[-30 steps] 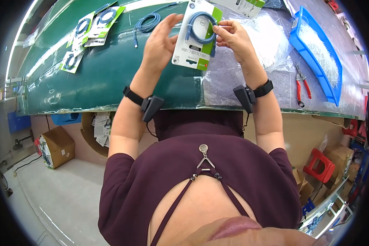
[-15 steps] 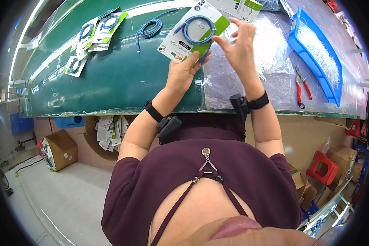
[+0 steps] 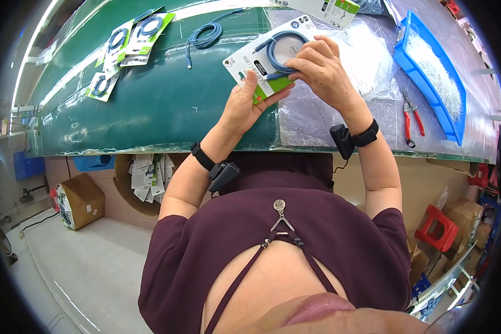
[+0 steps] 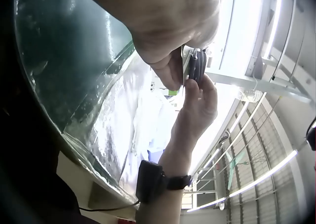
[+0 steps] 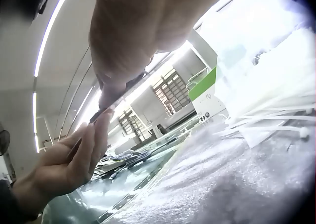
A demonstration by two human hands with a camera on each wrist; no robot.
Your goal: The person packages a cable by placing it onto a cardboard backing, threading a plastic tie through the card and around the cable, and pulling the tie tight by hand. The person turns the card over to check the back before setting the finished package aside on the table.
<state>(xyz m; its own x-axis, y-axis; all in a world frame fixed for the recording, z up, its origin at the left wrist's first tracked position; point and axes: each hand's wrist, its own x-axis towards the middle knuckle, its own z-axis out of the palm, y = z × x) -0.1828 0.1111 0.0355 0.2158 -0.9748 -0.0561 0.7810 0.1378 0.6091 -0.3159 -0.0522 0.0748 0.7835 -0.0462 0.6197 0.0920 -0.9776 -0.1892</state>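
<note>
A white and green packaging card (image 3: 240,62) printed for a USB-C cable is held up over the table in the head view. A coiled blue cable (image 3: 270,54) lies on its face. My left hand (image 3: 244,106) grips the card's lower end, thumb on the front and fingers behind. With bent fingers, my right hand (image 3: 324,72) pinches the coil at its right side, near the card's green edge. Seen edge-on in the left wrist view, the coil (image 4: 197,65) stands between both hands. The right wrist view shows the left hand (image 5: 64,167) with the card mostly hidden.
Several carded cables (image 3: 145,33) lie at the left, beside a loose coiled blue cable (image 3: 205,37). White ties (image 3: 367,61) in clear plastic are right of the hands. Red-handled cutters (image 3: 407,119) lie near a blue tray (image 3: 454,131) of white strands. Another card (image 3: 325,12) lies behind.
My left hand has come to the card's lower end and grips it. The card has tilted and shifted lower. My right hand let go, opened, then took hold of the coil again.
</note>
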